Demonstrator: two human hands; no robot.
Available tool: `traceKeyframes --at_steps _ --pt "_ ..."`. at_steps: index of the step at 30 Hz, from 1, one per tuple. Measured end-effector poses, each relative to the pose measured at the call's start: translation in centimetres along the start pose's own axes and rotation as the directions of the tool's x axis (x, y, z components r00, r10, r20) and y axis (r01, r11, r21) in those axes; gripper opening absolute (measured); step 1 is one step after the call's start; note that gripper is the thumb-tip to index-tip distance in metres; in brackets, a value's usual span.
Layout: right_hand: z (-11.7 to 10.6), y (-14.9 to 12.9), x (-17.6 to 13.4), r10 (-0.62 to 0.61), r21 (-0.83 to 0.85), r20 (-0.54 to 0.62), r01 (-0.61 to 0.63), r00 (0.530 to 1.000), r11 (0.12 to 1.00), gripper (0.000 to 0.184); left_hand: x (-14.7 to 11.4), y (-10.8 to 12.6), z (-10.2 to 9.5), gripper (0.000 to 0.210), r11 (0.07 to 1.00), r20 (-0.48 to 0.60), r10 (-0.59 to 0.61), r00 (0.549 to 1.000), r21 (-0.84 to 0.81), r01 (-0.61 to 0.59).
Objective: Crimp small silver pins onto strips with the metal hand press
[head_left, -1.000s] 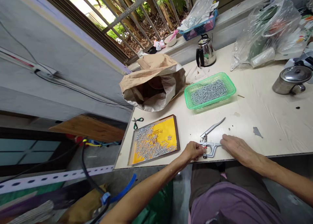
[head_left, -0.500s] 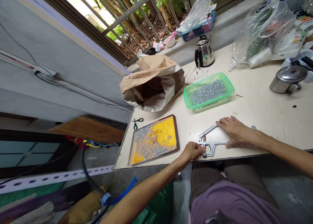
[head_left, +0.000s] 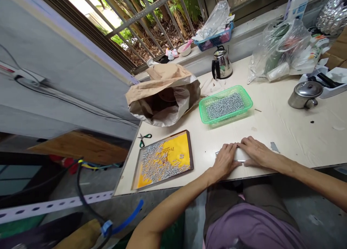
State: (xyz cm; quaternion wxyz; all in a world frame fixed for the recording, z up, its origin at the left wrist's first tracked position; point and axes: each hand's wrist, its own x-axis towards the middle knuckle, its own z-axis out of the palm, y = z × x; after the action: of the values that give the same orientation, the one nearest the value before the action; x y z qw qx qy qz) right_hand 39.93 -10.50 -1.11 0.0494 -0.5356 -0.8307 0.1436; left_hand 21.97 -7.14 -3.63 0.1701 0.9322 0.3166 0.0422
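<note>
My left hand (head_left: 225,161) is wrapped over the head end of a grey metal hand tool with two long handles (head_left: 242,161), near the table's front edge. My right hand (head_left: 254,153) grips the handles farther right, its thumb near my left thumb. Most of the tool is hidden under my fingers; a bit of it shows left of my left hand. To the left lies a shallow tray (head_left: 192,153) with a yellow lining, holding many small silver metal pins. Beyond my hands stands a green plastic basket (head_left: 205,121) filled with similar pins.
An open brown paper bag (head_left: 162,79) and green-handled scissors (head_left: 145,138) are at the table's left. A steel kettle (head_left: 222,62) stands at the back. A lidded steel pot (head_left: 305,95) and a clear plastic bag (head_left: 282,53) are on the right. A grey scrap (head_left: 274,147) lies beyond my right forearm.
My left hand has gone from pinching at the tool's head to wrapping over it. My right hand has moved from lying spread on the handles to gripping them. The view has shifted slightly.
</note>
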Motion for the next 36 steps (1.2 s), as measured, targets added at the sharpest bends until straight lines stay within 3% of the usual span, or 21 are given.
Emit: traceKeyframes --at_steps 3,8,10,13,17,21,23,27,32,34,36 --pt "0.6 0.3 0.0 0.088 -0.050 -0.015 -0.088 0.996 0.995 0.058 0.9 -0.4 -0.1 0.056 1.000 0.065 0.000 0.998 0.027 -0.001" --pt "1.8 1.0 -0.2 -0.014 -0.049 -0.064 0.011 0.998 0.999 0.015 0.8 -0.1 0.3 0.022 0.999 0.038 -0.035 0.999 -0.004 0.036" --pt "2.2 1.2 -0.1 -0.045 -0.028 -0.084 0.043 0.995 0.999 0.006 0.8 0.0 0.7 0.015 0.998 0.010 -0.049 0.999 -0.028 0.049" --pt "2.3 1.2 -0.1 -0.036 -0.002 -0.099 0.036 0.994 0.999 0.014 1.1 -0.1 1.0 0.017 0.998 0.009 -0.061 0.998 -0.031 0.062" --pt "1.2 1.6 -0.3 -0.020 0.023 -0.110 0.023 0.994 0.999 0.008 1.1 -0.2 1.1 0.020 0.999 -0.039 -0.045 0.998 -0.006 0.045" --pt "0.1 3.3 0.0 -0.036 0.044 -0.045 0.038 0.998 0.998 0.043 -0.3 0.7 2.6 0.037 0.999 -0.238 -0.038 0.970 0.010 0.042" --pt "0.2 4.0 0.6 -0.036 0.040 -0.042 0.038 0.998 0.999 0.037 -1.3 1.5 3.8 0.038 1.000 -0.316 -0.013 0.949 0.013 0.018" --pt "0.6 4.4 2.2 0.005 -0.059 -0.102 -0.011 0.995 0.998 0.014 -2.9 3.5 5.6 0.041 0.997 -0.349 0.048 0.936 -0.037 -0.065" --pt "0.1 3.8 4.8 0.087 -0.200 -0.115 -0.109 0.989 0.974 0.013 -3.1 4.7 5.3 0.042 0.992 -0.372 0.021 0.928 -0.110 -0.066" --pt "0.5 2.8 5.4 0.026 -0.217 -0.109 -0.050 0.994 0.975 0.011 -3.0 4.6 5.3 0.044 0.988 -0.371 0.014 0.928 -0.136 -0.069" --pt "1.6 1.1 5.9 -0.112 -0.176 -0.078 0.097 0.991 0.980 0.012 -2.8 4.3 5.6 0.043 0.985 -0.358 0.020 0.934 -0.153 -0.080"
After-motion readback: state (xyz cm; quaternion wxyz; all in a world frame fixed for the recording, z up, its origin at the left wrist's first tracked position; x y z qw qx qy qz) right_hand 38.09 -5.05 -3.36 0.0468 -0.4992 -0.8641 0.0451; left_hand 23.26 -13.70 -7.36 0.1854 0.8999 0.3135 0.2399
